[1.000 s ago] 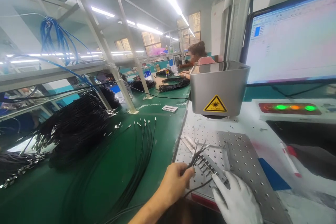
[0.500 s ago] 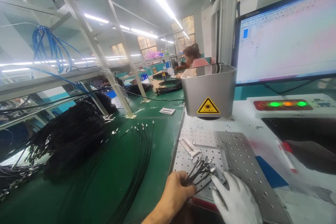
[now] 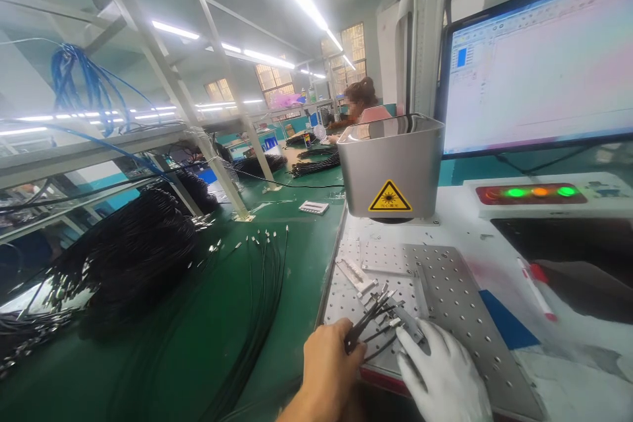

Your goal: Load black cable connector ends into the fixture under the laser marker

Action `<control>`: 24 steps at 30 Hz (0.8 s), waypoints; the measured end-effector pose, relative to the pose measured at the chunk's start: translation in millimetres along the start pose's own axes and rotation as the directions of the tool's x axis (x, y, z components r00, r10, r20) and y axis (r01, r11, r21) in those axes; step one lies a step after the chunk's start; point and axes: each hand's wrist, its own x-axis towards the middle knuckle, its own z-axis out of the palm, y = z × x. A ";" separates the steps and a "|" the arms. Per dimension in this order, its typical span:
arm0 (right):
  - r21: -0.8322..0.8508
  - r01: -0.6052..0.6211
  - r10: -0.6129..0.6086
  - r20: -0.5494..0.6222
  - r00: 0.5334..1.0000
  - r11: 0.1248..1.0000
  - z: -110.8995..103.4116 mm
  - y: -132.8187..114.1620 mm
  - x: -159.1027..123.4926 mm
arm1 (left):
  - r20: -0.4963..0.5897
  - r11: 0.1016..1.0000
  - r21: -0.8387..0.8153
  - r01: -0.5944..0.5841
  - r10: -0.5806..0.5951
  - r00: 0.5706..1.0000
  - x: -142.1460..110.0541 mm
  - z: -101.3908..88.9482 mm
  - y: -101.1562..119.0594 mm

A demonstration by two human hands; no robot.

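Note:
My bare left hand (image 3: 330,357) is closed around a bunch of black cables (image 3: 368,318) with metal connector ends, held over the front of the perforated metal plate (image 3: 459,297). My right hand (image 3: 442,369), in a white glove, lies over the plate's front with its fingers stretched out and apart. Its index fingertip touches or nearly touches a cable connector (image 3: 394,322) beside a small metal fixture (image 3: 409,322). A pale slotted holder (image 3: 357,276) lies just beyond the bunch. The fingertips inside my left grip are hidden.
A grey machine head with a laser warning sign (image 3: 390,198) hangs above the plate's far end. Loose cables (image 3: 262,303) and a big black cable heap (image 3: 143,257) lie on the green table. A monitor (image 3: 539,72) stands right. A person (image 3: 363,102) sits farther back.
My left hand has turned slightly, and the cable bunch in it looks more gathered and farther from the connector by my right index finger. My right hand stays almost in place.

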 end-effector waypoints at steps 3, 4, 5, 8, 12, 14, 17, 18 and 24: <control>0.024 0.040 -0.039 -0.037 0.999 0.999 -0.7 0.1 1.9 | 0.026 0.996 0.088 0.003 -0.005 1.000 0.6 0.8 3.8; 0.030 0.056 -0.055 -0.051 0.997 0.998 -1.1 0.3 2.8 | 0.037 0.994 0.112 -0.003 -0.001 0.999 0.4 0.6 5.5; 0.036 0.070 -0.068 -0.064 0.996 0.997 -1.5 0.5 3.7 | 0.046 0.991 0.134 -0.010 0.004 0.999 0.1 0.2 7.1; 0.067 0.116 -0.110 -0.085 0.990 0.991 -2.2 2.0 6.0 | 0.064 0.982 0.189 -0.019 0.007 0.998 -1.1 -1.6 11.2; 0.096 0.142 -0.136 -0.071 0.988 0.985 -1.9 4.3 7.3 | 0.081 0.979 0.204 -0.027 0.011 0.997 -1.7 -0.6 12.0; 0.102 0.146 -0.145 -0.025 0.989 0.984 -1.2 4.7 7.3 | 0.068 0.983 0.179 -0.029 0.017 0.998 -0.8 1.7 10.4; 0.096 0.135 -0.141 0.056 0.988 0.986 0.7 3.7 6.7 | 0.031 0.997 0.079 -0.007 0.005 0.999 1.8 4.0 7.0; 0.089 0.124 -0.131 0.069 0.989 0.988 1.5 3.0 6.5 | 0.020 1.000 0.022 -0.003 0.003 1.000 2.7 3.5 6.0; 0.115 0.076 -0.085 0.071 0.994 0.990 6.7 -0.5 4.6 | -0.023 0.936 -0.345 -0.074 0.071 0.997 4.5 -10.2 -0.7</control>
